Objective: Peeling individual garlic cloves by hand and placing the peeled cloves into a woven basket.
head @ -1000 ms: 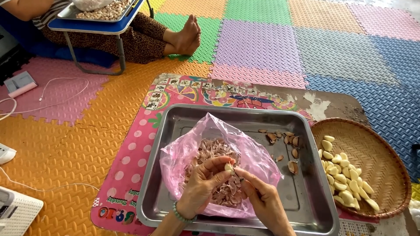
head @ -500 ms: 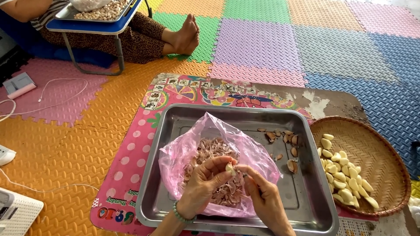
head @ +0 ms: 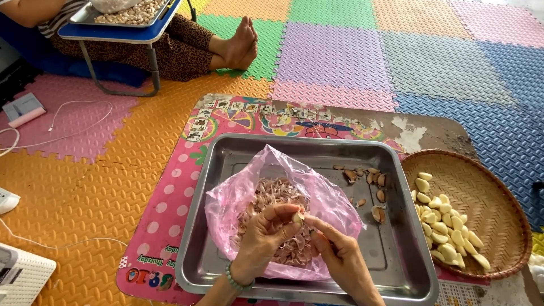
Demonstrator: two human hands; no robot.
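Note:
My left hand [head: 262, 240] and my right hand [head: 341, 259] meet over a pink plastic bag [head: 326, 198] full of garlic skins [head: 272, 191]. Both pinch one small garlic clove [head: 297, 217] between the fingertips. The bag lies open in a metal tray [head: 391, 266]. A few unpeeled cloves [head: 377, 214] lie loose at the tray's right side. To the right stands a round woven basket [head: 493, 198] holding several peeled white cloves [head: 447, 226].
The tray rests on a pink printed mat [head: 170, 215] over coloured foam floor tiles. Another person sits at the top left, bare feet [head: 241, 42] out, behind a small blue folding table [head: 113, 31] with a tray of garlic. White cables and devices lie at the left.
My fingers have shifted slightly on the clove; both hands stay over the bag. The rest is unchanged.

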